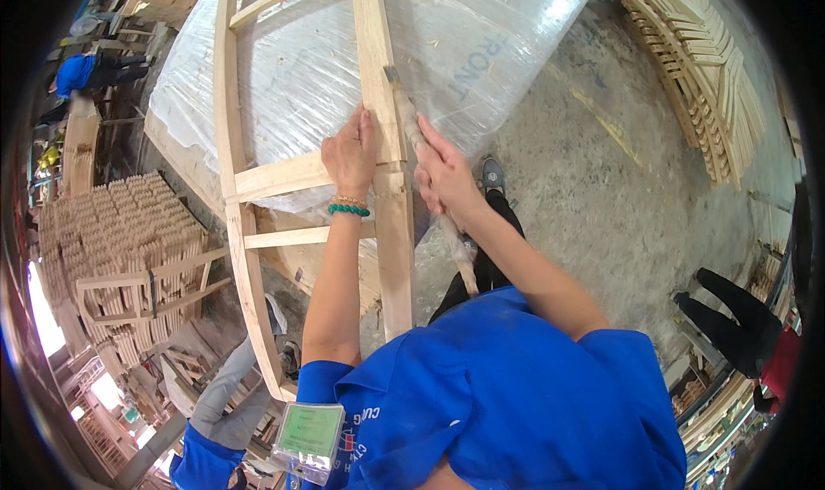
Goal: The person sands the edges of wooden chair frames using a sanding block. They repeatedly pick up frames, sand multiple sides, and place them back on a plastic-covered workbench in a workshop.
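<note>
Wood frame (371,35) is lying over a big flat load in clear plastic (292,78), and its near end is sticking out past the edge toward the person's blue shirt (533,378). The left hand (347,159) is holding the long right bar, with its thumb (367,132) lying on the wood and its other fingers curling in at the inner edge; I cannot tell how hard they are squeezing. The right hand (449,176) is closing its fingers all the way around a long pale stick (407,116), and the dark tip (392,73) is sitting at the outer edge of that same bar. I cannot tell if the tip is touching. The left thumb is resting near that tip, so a slip could be hurting it. The plastic is looking slick, so a hard push could be making the frame slide. The bar is showing a joint line by the cross bar (284,176), and too much bending could be opening it. The stick's back end is pointing toward the person's body, so a quick pull could be poking them. Farther out, someone in grey trousers (230,387) is standing near the frame's near end, so a swing could be bumping them.
</note>
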`<act>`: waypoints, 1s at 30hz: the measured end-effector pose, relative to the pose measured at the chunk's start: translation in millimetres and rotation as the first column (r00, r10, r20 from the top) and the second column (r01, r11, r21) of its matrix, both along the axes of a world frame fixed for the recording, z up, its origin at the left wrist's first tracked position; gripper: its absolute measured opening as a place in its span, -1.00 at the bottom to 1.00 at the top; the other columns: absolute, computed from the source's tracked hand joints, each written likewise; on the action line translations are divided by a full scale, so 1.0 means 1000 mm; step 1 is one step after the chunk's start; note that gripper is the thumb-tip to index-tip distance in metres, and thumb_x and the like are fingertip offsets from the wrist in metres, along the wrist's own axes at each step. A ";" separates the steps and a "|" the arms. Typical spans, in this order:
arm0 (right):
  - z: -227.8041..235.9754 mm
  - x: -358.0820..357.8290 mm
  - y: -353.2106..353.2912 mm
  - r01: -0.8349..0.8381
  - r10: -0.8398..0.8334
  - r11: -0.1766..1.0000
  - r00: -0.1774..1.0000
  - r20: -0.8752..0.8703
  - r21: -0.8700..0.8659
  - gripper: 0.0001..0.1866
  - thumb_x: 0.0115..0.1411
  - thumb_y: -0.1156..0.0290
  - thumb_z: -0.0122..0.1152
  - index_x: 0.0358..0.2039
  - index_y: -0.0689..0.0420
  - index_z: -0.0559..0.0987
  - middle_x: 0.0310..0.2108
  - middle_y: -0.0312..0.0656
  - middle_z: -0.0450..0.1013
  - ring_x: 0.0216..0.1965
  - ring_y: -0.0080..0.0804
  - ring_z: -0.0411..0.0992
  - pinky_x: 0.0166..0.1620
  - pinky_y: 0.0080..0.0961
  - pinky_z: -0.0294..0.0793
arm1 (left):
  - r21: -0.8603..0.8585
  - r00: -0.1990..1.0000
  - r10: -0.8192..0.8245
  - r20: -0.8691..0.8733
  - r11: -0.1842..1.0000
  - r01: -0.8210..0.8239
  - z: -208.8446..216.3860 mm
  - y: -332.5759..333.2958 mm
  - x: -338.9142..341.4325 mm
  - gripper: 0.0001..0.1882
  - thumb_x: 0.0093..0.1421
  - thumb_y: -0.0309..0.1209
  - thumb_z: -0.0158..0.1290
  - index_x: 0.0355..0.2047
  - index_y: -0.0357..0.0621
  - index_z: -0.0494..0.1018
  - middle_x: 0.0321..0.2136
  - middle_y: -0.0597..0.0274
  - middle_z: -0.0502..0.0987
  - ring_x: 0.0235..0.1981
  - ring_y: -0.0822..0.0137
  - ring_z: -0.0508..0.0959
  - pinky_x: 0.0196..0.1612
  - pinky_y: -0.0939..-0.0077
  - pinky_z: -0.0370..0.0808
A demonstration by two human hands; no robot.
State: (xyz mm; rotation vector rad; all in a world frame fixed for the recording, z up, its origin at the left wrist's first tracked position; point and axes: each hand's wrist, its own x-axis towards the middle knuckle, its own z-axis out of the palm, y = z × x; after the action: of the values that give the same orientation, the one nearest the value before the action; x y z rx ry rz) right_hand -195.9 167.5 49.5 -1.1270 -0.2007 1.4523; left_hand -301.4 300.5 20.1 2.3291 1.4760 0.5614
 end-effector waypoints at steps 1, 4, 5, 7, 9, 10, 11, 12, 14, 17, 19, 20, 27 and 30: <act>-0.002 0.008 0.012 0.082 -0.082 0.996 0.996 -0.026 0.017 -0.42 0.37 0.29 -0.08 0.37 -0.14 0.08 -0.61 -0.40 0.23 -0.78 -0.72 0.10 -0.78 -0.70 0.13 | 0.003 1.000 -0.009 -0.004 1.000 0.009 0.001 0.000 0.002 -0.61 0.34 -0.14 -0.18 -0.02 0.07 0.55 -0.62 0.08 0.56 -0.55 0.11 0.54 -0.28 0.30 0.37; 0.001 0.039 0.047 0.243 -0.239 0.967 0.969 -0.059 0.073 -0.41 0.36 0.32 -0.08 0.37 -0.11 0.07 -0.62 -0.38 0.25 -0.80 -0.68 0.12 -0.80 -0.66 0.12 | 0.014 1.000 -0.013 -0.012 1.000 0.013 0.002 0.005 0.005 -0.61 0.33 -0.13 -0.18 -0.03 0.05 0.55 -0.59 0.07 0.57 -0.53 0.09 0.54 -0.26 0.28 0.39; 0.007 0.050 0.045 0.243 -0.241 0.965 0.970 -0.030 0.096 -0.41 0.36 0.32 -0.08 0.37 -0.10 0.07 -0.62 -0.38 0.26 -0.79 -0.68 0.12 -0.80 -0.66 0.12 | 0.014 1.000 -0.002 -0.006 1.000 0.002 0.001 0.006 0.004 -0.60 0.33 -0.12 -0.17 -0.03 0.04 0.55 -0.58 0.08 0.57 -0.53 0.08 0.54 -0.26 0.28 0.40; 0.012 0.066 0.029 0.191 -0.191 0.979 0.982 -0.011 0.075 -0.41 0.35 0.32 -0.07 0.37 -0.11 0.07 -0.61 -0.38 0.26 -0.79 -0.68 0.12 -0.79 -0.67 0.12 | -0.014 1.000 0.005 -0.001 1.000 -0.005 -0.001 0.004 0.000 -0.59 0.32 -0.11 -0.17 -0.02 0.02 0.54 -0.52 0.08 0.57 -0.49 0.06 0.55 -0.25 0.26 0.42; 0.020 0.071 0.005 0.084 -0.083 0.996 0.996 -0.029 0.033 -0.41 0.35 0.32 -0.07 0.37 -0.14 0.08 -0.61 -0.39 0.25 -0.78 -0.69 0.11 -0.79 -0.68 0.13 | -0.027 1.000 -0.004 0.013 1.000 0.005 0.001 0.008 0.003 -0.57 0.32 -0.09 -0.17 0.01 0.00 0.52 -0.45 0.08 0.57 -0.43 0.04 0.56 -0.24 0.24 0.44; 0.024 0.065 -0.002 0.029 -0.028 0.999 0.998 -0.056 0.022 -0.41 0.36 0.31 -0.07 0.37 -0.14 0.07 -0.61 -0.41 0.24 -0.78 -0.72 0.11 -0.79 -0.70 0.13 | -0.024 1.000 0.011 0.014 1.000 -0.010 0.000 0.010 0.004 -0.57 0.33 -0.10 -0.18 0.02 0.00 0.51 -0.42 0.08 0.55 -0.40 0.04 0.55 -0.25 0.23 0.44; 0.027 0.059 -0.008 -0.029 0.030 0.999 0.996 -0.083 0.013 -0.40 0.36 0.29 -0.06 0.37 -0.14 0.06 -0.61 -0.43 0.23 -0.77 -0.74 0.11 -0.78 -0.72 0.13 | -0.021 1.000 0.028 0.014 0.999 -0.028 -0.002 0.011 0.006 -0.57 0.33 -0.10 -0.19 0.04 0.01 0.49 -0.39 0.07 0.54 -0.38 0.04 0.55 -0.25 0.21 0.44; 0.029 0.057 -0.014 -0.075 0.075 0.997 0.992 -0.105 -0.004 -0.39 0.36 0.28 -0.06 0.38 -0.15 0.05 -0.61 -0.45 0.22 -0.77 -0.76 0.10 -0.78 -0.74 0.13 | -0.028 0.999 0.033 0.019 0.999 -0.032 -0.004 0.010 0.012 -0.56 0.33 -0.10 -0.20 0.05 0.01 0.48 -0.36 0.07 0.53 -0.35 0.03 0.55 -0.26 0.20 0.44; 0.026 0.050 -0.016 -0.131 0.130 0.991 0.985 -0.117 0.003 -0.40 0.36 0.28 -0.06 0.37 -0.18 0.05 -0.60 -0.45 0.22 -0.77 -0.76 0.11 -0.78 -0.74 0.14 | 0.002 0.999 0.029 0.026 1.000 -0.029 -0.005 0.008 0.013 -0.56 0.34 -0.11 -0.22 0.07 0.03 0.47 -0.34 0.05 0.52 -0.33 0.02 0.55 -0.24 0.17 0.44; 0.022 0.044 -0.013 -0.140 0.138 0.990 0.984 -0.113 -0.014 -0.41 0.37 0.27 -0.07 0.37 -0.22 0.06 -0.59 -0.45 0.23 -0.77 -0.77 0.10 -0.78 -0.74 0.14 | 0.015 0.999 0.027 0.025 1.000 -0.028 -0.005 0.005 0.014 -0.57 0.34 -0.12 -0.23 0.07 0.04 0.46 -0.35 0.03 0.52 -0.33 0.01 0.54 -0.25 0.15 0.44; 0.019 0.040 -0.010 -0.113 0.110 0.993 0.987 -0.119 -0.025 -0.42 0.37 0.29 -0.08 0.37 -0.23 0.06 -0.59 -0.43 0.23 -0.77 -0.75 0.10 -0.78 -0.72 0.14 | 0.014 0.999 0.022 0.025 1.000 -0.023 -0.004 0.003 0.017 -0.58 0.34 -0.13 -0.22 0.07 0.03 0.47 -0.36 0.02 0.51 -0.34 0.00 0.54 -0.26 0.14 0.44; 0.017 0.038 -0.009 -0.096 0.092 0.995 0.987 -0.135 -0.027 -0.42 0.37 0.30 -0.09 0.37 -0.22 0.07 -0.60 -0.42 0.22 -0.78 -0.73 0.11 -0.79 -0.69 0.15 | 0.014 1.000 0.017 0.025 1.000 -0.017 -0.004 0.002 0.018 -0.58 0.34 -0.14 -0.22 0.06 0.02 0.47 -0.36 0.02 0.51 -0.35 -0.01 0.54 -0.27 0.14 0.44; 0.009 0.004 0.002 -0.006 0.003 1.000 0.992 -0.130 -0.024 -0.43 0.36 0.32 -0.10 0.37 -0.19 0.08 -0.62 -0.40 0.22 -0.78 -0.67 0.12 -0.80 -0.64 0.16 | 0.115 1.000 0.019 0.005 0.993 -0.019 -0.010 0.003 0.008 -0.59 0.34 -0.16 -0.20 0.02 -0.04 0.49 -0.38 0.01 0.51 -0.37 -0.03 0.54 -0.28 0.13 0.45; -0.017 0.012 0.040 0.091 -0.107 0.989 0.985 0.137 0.117 -0.43 0.36 0.32 -0.07 0.36 -0.16 0.09 -0.61 -0.38 0.25 -0.78 -0.66 0.12 -0.79 -0.64 0.16 | 0.077 0.999 0.017 0.038 0.997 -0.019 -0.008 0.005 0.013 -0.60 0.33 -0.16 -0.19 0.02 -0.03 0.49 -0.36 0.02 0.51 -0.33 -0.02 0.54 -0.25 0.13 0.45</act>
State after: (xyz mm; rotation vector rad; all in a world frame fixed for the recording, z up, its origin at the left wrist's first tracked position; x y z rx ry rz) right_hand -184.2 208.0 32.5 -1.1352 -0.3170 1.2581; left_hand -288.7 305.9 11.7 2.3522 1.4848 0.6749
